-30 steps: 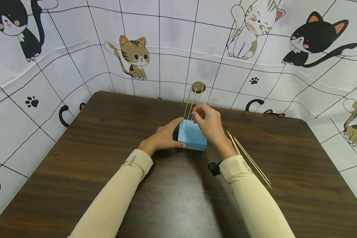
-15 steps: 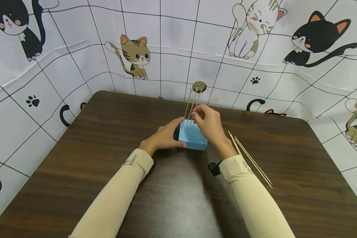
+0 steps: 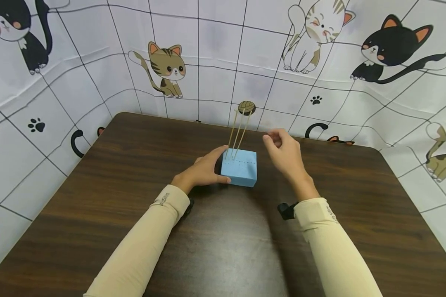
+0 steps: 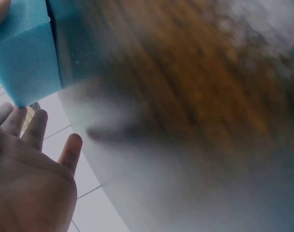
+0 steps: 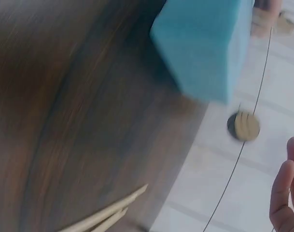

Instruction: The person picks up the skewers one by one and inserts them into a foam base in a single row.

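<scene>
A light blue foam block [image 3: 241, 170] sits on the table in the head view, with a row of small holes across its top. Three thin bamboo skewers [image 3: 242, 135] stand in its left part, leaning slightly apart. My left hand [image 3: 202, 170] grips the block from its left side, thumb at the front corner and forefinger at the back one. To the right of the block, my right hand [image 3: 287, 154] is raised with loosely bent fingers and nothing in them. Loose skewers [image 5: 105, 213] lie on the table in the right wrist view; my right arm hides them in the head view.
The dark wooden table [image 3: 134, 156] reaches back to a white sheet [image 3: 215, 82] printed with cats and grid lines. The table's back edge runs a little behind the block.
My right hand has let go of the rightmost standing skewer and moved right, away from the block. The skewers stay standing. My left hand keeps its grip on the block.
</scene>
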### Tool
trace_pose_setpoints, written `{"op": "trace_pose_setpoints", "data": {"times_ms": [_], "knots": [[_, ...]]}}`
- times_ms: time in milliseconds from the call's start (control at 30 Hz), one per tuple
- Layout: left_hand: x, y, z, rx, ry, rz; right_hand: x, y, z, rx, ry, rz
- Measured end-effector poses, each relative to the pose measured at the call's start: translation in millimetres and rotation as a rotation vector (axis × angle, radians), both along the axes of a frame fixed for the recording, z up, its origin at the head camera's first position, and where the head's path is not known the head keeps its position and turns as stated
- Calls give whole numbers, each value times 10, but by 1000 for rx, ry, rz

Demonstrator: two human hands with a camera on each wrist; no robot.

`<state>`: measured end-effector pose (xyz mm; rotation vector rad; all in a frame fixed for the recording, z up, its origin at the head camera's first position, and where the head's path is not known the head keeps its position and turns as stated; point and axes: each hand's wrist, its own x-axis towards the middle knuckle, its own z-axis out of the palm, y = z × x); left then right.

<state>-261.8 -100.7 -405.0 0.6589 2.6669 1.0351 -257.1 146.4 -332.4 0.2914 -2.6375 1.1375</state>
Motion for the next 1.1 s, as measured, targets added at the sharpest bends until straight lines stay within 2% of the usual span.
{"op": "trace_pose_setpoints", "data": {"times_ms": [133,300,433,567,700,800,1100], "knots": [[-3,-22,5,-3,-5,2,42,247,-18,102,-49,-82],[-5,-44,12,0,-15,-4,147,514,-73,310,-152,-150],[-5,-45,14,-1,-12,-1,191,689,-143,461,-230,-151],[-4,-36,10,-2,-11,-6,214,820,-207,566,-348,-135],[-1,-27,8,16,-7,-16,235,915,-249,614,-443,-147],[0,-19,7,22,-4,-22,252,964,-270,619,-481,-165],[13,-9,22,14,-6,-21,275,1007,-326,611,-546,-177]]}}
